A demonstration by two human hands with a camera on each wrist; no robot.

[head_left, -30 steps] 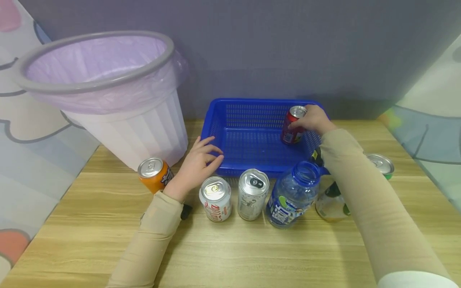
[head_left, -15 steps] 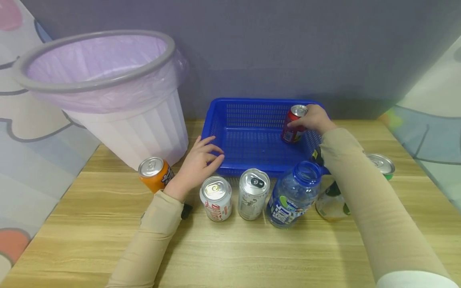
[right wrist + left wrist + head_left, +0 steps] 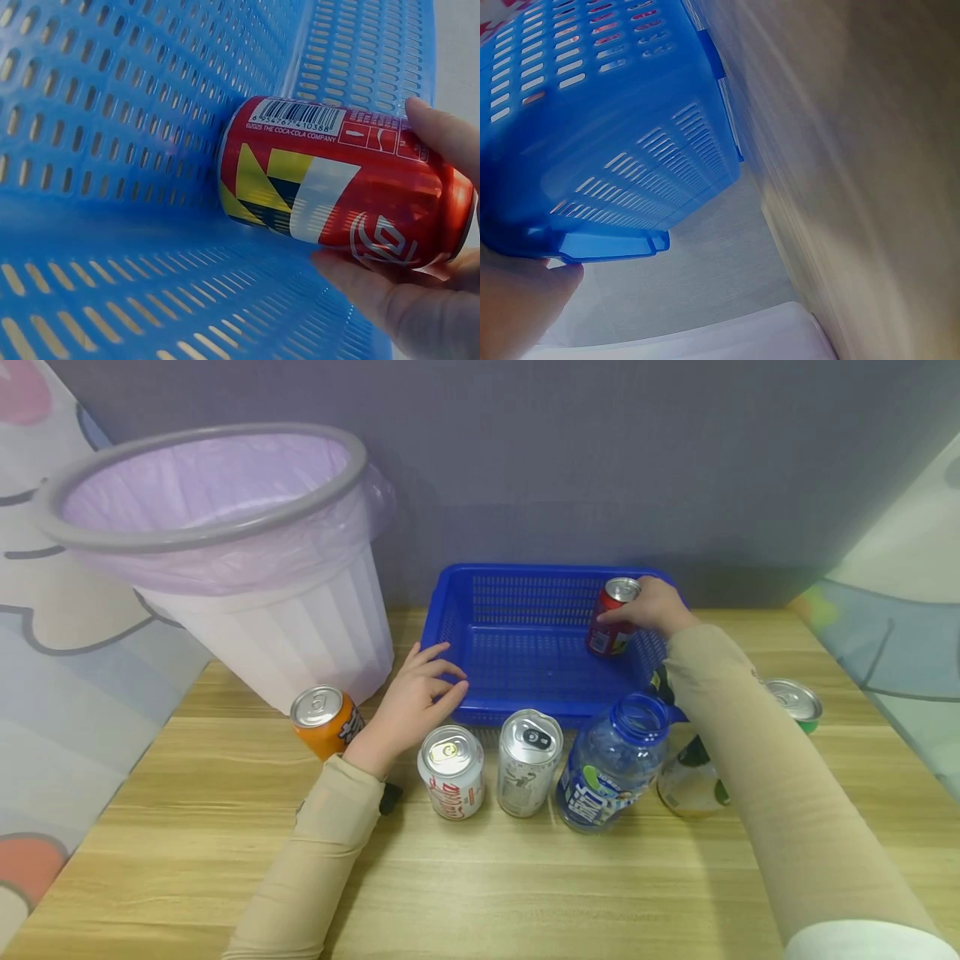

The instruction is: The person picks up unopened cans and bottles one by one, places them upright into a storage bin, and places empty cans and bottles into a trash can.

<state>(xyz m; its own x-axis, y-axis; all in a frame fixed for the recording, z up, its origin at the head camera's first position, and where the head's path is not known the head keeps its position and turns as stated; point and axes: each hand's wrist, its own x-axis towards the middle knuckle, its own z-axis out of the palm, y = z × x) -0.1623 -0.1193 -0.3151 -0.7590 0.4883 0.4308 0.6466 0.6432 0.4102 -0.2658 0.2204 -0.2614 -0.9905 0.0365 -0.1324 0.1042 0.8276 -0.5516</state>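
Head view: nearest me on the wooden table (image 3: 487, 885) stand a white can (image 3: 452, 781), a silver can (image 3: 527, 768) and a blue bottle (image 3: 603, 777) with no cap on; a clear container (image 3: 686, 781) and a green-edged can (image 3: 797, 702) are partly behind my right sleeve (image 3: 757, 752), and an orange can (image 3: 326, 731) stands left of my left wrist. Beyond them, my left hand (image 3: 412, 702) lies with loose, spread fingers at the near left corner of the blue basket (image 3: 551, 714); I cannot tell whether it presses the rim. Farther in, my right hand (image 3: 654, 610) grips the red can (image 3: 606, 631), upright inside the basket's right side. Behind, at left, is the lined bin (image 3: 270, 643). I judge this early work: one can is in the basket, not yet let go, while six other drink containers stand outside it, untouched. As for lettering, the white can says Coca-Cola in red; the silver can's print is too small, and the bottle's large white characters are too slanted for me to be sure of. The orange can's lettering is partly hidden. The red can shows a barcode, 6 954767 410388, above "©2025 THE COCA-COLA COMPANY".
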